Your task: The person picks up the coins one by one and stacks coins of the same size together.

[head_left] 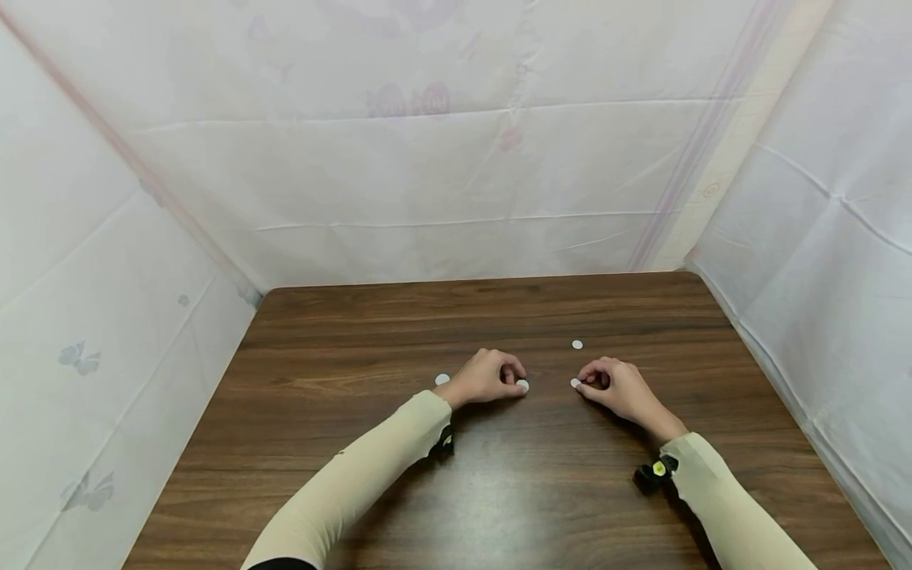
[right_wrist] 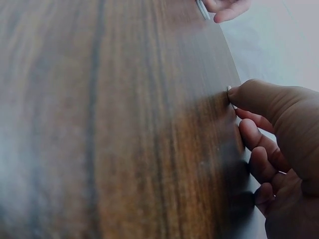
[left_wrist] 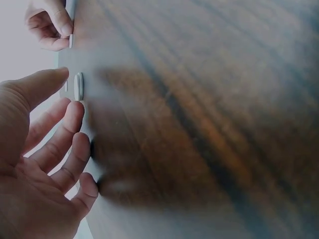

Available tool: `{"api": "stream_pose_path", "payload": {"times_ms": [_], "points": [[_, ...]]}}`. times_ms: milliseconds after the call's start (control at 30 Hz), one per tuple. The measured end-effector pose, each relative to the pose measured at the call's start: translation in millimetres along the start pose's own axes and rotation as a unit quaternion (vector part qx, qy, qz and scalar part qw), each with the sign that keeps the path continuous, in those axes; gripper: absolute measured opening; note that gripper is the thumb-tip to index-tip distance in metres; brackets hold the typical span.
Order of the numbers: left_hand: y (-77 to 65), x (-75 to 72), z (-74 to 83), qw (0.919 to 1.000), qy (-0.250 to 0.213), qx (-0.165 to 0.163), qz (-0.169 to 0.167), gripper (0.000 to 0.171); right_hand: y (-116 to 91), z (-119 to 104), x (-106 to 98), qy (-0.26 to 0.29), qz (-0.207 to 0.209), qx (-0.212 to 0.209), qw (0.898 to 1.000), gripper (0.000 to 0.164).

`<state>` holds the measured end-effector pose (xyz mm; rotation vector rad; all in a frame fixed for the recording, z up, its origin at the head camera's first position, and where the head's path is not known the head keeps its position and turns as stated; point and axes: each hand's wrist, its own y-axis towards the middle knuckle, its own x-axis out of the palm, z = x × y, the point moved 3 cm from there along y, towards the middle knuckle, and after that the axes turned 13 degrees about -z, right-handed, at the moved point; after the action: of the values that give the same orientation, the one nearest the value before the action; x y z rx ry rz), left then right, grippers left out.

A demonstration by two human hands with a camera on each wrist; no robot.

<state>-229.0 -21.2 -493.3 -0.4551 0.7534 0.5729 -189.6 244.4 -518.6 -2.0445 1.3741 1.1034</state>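
Beside my left hand lies a small white disc, which shows two thin layers in the left wrist view. There, the thumb and forefinger stand apart on either side of it, with a gap showing. My right hand pinches another white disc at its edge, low at the tabletop. In the right wrist view its thumb lies against that disc, while the other fingers curl beneath. The forefinger's contact is partly hidden.
One white disc lies by the left wrist, and another lies beyond the right hand. The brown wood-grain table meets pale cloth sheets at the back and sides. Both wrists carry small black devices.
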Motion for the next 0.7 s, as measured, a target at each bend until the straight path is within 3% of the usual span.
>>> {"api": "stream_pose_path", "payload": {"times_ms": [400, 700], "points": [[8.6, -17.0, 0.5, 0.9988, -0.017, 0.013, 0.045, 0.005, 5.9, -3.7, 5.6, 0.009, -0.004, -0.003, 1.000, 0.009], [23.8, -23.4, 1.5, 0.9980, 0.011, 0.011, 0.062, 0.006, 8.3, -3.6, 6.1, 0.011, -0.005, -0.001, 1.000, 0.010]]}}
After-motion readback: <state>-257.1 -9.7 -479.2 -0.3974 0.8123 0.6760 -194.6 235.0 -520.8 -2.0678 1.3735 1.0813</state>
